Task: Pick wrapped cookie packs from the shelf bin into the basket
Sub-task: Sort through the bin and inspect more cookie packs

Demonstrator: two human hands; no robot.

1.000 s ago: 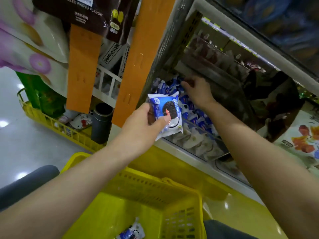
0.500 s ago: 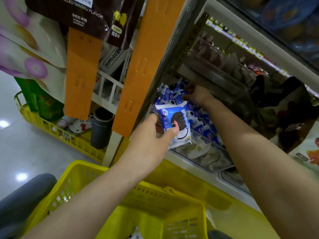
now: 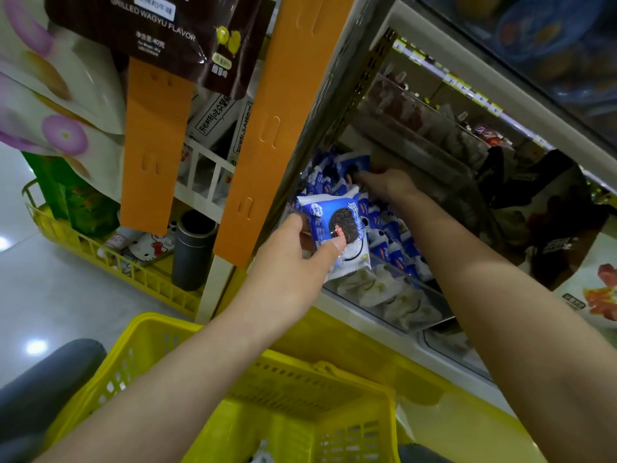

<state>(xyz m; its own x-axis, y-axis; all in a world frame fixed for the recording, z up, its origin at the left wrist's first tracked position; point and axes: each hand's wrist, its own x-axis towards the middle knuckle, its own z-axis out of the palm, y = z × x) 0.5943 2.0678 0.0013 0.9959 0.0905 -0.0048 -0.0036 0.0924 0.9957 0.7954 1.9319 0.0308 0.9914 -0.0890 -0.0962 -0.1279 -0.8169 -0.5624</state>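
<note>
My left hand (image 3: pixel 293 262) pinches a blue and white wrapped cookie pack (image 3: pixel 337 225) between thumb and fingers, in front of the clear shelf bin (image 3: pixel 414 305). Several more blue cookie packs (image 3: pixel 394 242) fill that bin. My right hand (image 3: pixel 384 185) reaches deep into the bin and grips another cookie pack (image 3: pixel 354 165) at the back. The yellow basket (image 3: pixel 300 392) sits below my arms, with the tip of one pack (image 3: pixel 263 456) showing at its bottom.
Orange hanging strips (image 3: pixel 263 128) and a brown snack bag (image 3: pixel 160 35) hang left of the bin. A yellow floor crate (image 3: pixel 110 262) holds a grey tumbler (image 3: pixel 193 248). White wrapped packs (image 3: pixel 394 295) lie in the bin's front part. Shelves with other goods lie to the right.
My right hand has pushed further back into the bin and taken hold of a pack. My left hand still holds its pack, a little closer to the bin.
</note>
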